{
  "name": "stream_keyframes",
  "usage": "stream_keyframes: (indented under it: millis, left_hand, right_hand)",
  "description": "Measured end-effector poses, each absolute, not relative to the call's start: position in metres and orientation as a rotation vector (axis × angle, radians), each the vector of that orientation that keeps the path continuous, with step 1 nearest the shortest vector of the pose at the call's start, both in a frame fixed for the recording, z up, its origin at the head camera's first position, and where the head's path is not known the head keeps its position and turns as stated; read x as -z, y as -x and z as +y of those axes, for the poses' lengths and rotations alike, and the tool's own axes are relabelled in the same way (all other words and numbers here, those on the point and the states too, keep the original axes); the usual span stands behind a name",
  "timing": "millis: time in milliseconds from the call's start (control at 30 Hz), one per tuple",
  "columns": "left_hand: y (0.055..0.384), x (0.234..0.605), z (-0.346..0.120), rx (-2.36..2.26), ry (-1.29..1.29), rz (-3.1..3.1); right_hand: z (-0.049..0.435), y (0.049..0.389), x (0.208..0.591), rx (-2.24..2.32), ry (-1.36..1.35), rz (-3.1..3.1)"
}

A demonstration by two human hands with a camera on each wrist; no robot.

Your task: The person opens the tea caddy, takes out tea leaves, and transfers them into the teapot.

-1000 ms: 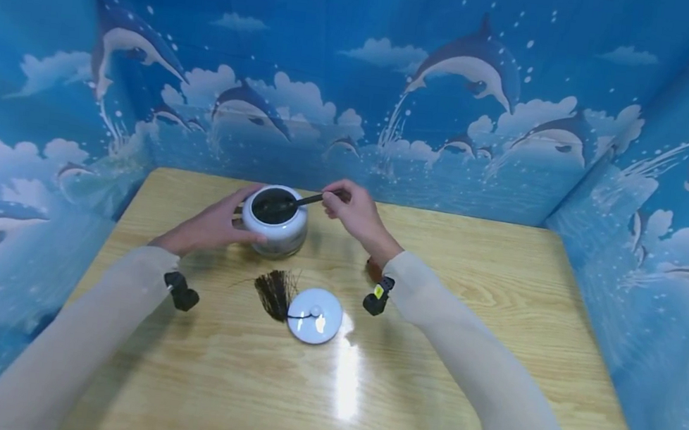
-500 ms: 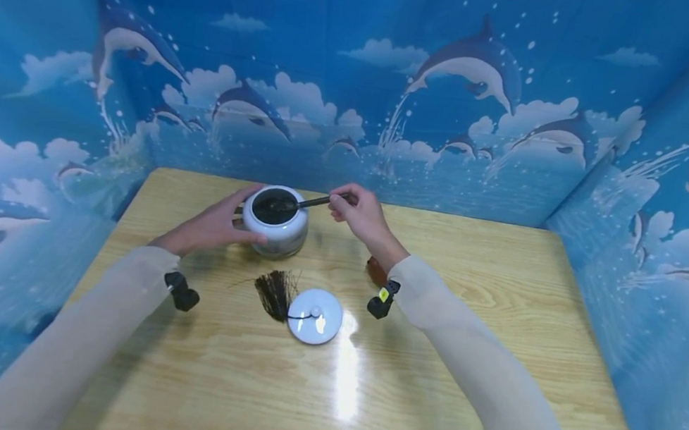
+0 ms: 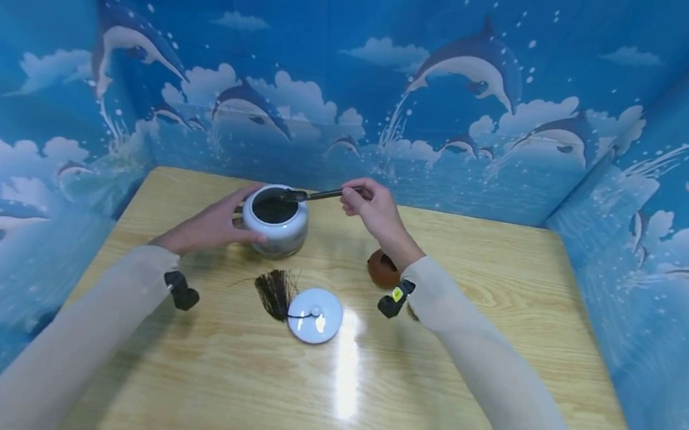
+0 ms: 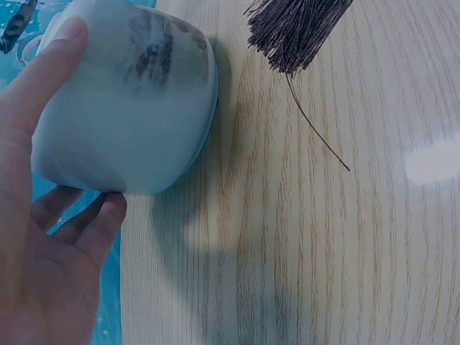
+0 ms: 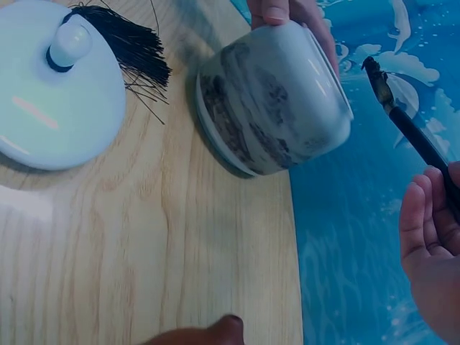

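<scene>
Pinching a slender black-handled tool (image 3: 324, 194), tip over the shadowed mouth of a rounded, glazed white jar (image 3: 281, 237) on the wood-grained desk (image 3: 235, 387), the right grip (image 3: 377, 211) has its wrist overlapping a round brown object (image 3: 380, 270), while the left grip (image 3: 219, 223), fingers partly hidden, clasps that jar.

Table (image 3: 235, 387): everything sits on it from where I'm standing, a curtain (image 3: 363, 47) hanging behind its far edge.
Jar (image 3: 278, 237): towards the back, left of centre, the left hand (image 3: 216, 224) around its left side.
Scoop (image 3: 324, 194): in the right hand (image 3: 376, 213), its head over the jar's mouth.
Lid (image 3: 311, 328): in front of the jar, slightly right.
Tassel (image 3: 274, 295): just left of the lid, looped around its knob (image 3: 316, 310).
Small pot (image 3: 380, 269): right of the jar, partly beneath the right wrist (image 3: 407, 250).
</scene>
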State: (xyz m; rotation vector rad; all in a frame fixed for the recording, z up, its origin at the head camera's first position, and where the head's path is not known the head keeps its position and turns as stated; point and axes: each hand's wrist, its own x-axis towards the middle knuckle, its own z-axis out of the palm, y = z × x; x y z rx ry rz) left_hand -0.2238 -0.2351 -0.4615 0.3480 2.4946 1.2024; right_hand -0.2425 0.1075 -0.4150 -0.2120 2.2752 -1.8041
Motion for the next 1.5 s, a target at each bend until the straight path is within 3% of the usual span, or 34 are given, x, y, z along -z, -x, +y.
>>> stream_keyframes:
  millis: [1500]
  left_hand:
    - [0.228, 0.466, -0.236, -1.283, -0.353, 2.440]
  right_hand:
    - [0.236, 0.209, 0.412, 1.886, 0.013, 2.380]
